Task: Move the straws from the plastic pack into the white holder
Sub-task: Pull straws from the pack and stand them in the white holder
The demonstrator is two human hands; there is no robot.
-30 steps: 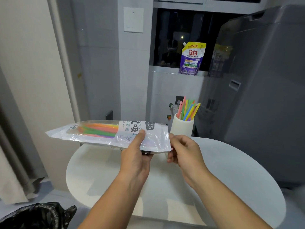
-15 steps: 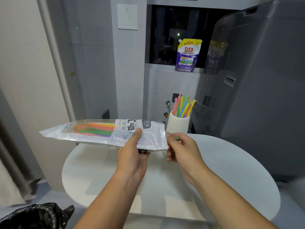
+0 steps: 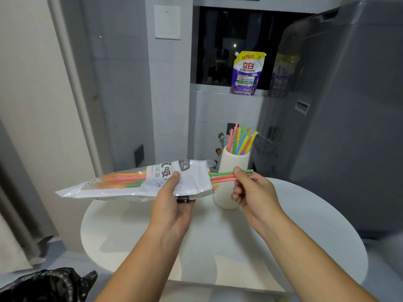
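Note:
My left hand grips the clear plastic pack near its open right end and holds it level above the round white table. Several coloured straws still lie inside the pack. My right hand pinches a few straws, green and pink, that stick partway out of the pack's mouth. The white holder stands on the table just behind the pack's mouth, partly hidden by it, with several coloured straws upright in it.
A grey washing machine stands close on the right of the table. A purple detergent pouch sits on the window ledge behind. A black rubbish bag lies at the lower left, and a curtain hangs at the left.
My right hand has taken hold of straws at the pack's mouth and drawn them partway out to the right. The left hand still holds the pack.

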